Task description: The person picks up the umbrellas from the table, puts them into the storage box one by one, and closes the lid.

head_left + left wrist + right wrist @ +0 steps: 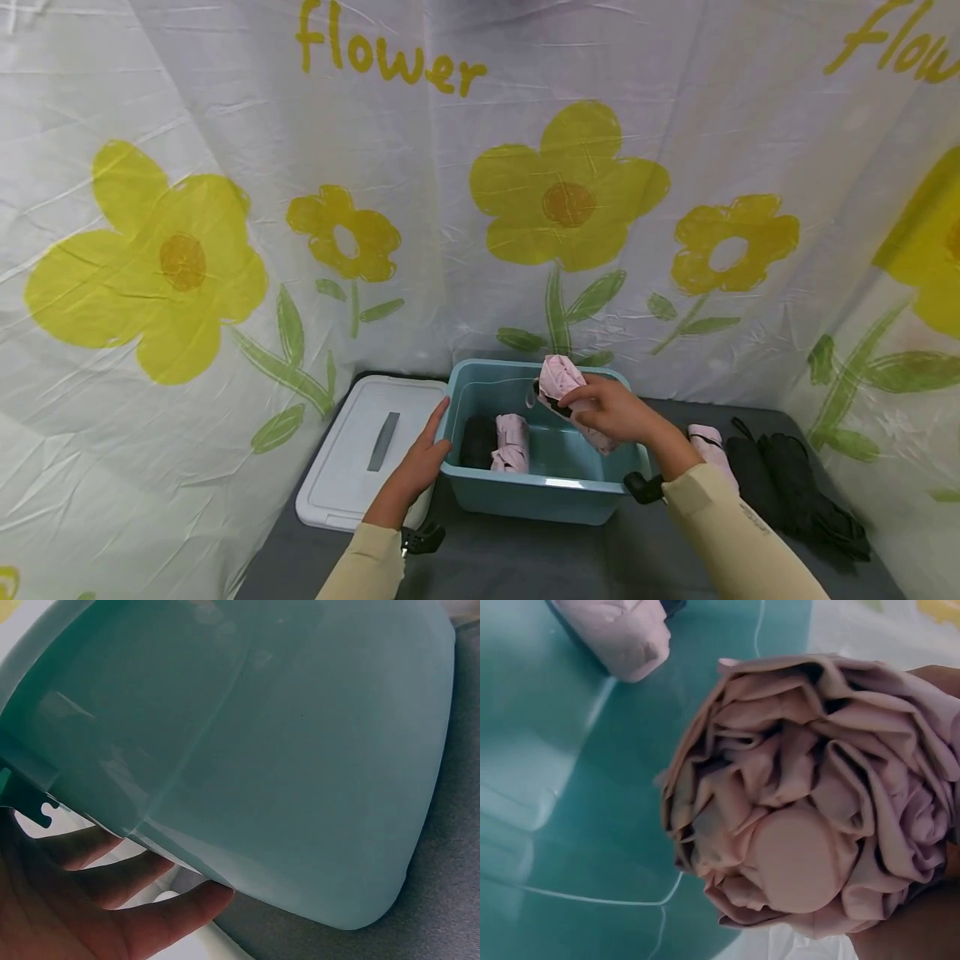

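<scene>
My right hand grips a folded pink umbrella above the right half of a teal plastic bin. In the right wrist view, the gathered fabric and round end of this umbrella face the camera. My left hand rests with extended fingers against the bin's left side. The left wrist view has those fingers touching the outside of the bin wall. Inside the bin, at the left, a black folded umbrella lies beside another pink folded umbrella.
A white lid with a grey handle lies left of the bin. On the dark grey tabletop to the right are another pink umbrella and black folded umbrellas. A flower-printed white curtain hangs behind.
</scene>
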Demonstrator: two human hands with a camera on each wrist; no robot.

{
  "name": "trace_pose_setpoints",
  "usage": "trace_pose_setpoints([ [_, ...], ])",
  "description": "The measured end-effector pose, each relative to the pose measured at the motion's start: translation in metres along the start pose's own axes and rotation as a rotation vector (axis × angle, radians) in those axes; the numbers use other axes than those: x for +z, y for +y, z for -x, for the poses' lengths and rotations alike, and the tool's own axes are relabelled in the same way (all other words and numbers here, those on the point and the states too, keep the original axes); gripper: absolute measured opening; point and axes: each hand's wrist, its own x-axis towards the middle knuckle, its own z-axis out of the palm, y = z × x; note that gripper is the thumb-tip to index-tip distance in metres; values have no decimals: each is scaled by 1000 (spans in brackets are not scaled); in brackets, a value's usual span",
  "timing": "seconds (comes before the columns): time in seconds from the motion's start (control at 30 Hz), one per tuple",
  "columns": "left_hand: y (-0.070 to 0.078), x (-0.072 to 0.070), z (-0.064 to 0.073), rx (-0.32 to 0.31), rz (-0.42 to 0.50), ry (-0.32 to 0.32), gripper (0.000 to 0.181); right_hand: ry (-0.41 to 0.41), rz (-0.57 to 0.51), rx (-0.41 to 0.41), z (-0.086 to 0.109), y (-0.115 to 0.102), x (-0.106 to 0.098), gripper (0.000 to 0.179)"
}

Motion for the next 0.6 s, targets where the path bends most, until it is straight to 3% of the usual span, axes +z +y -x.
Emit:
trace_pose_setpoints([
  [0.17, 7, -1, 3, -2, 1, -11, 70, -45, 30, 8, -8, 1, 2, 30],
  [0.4, -12, 0, -5, 4, -4, -3, 71, -133, 89, 16, -18, 0, 4, 31],
  [0.6, -17, 0, -8, 9, -1, -11, 72, -205, 94, 37, -30, 1, 7, 34],
])
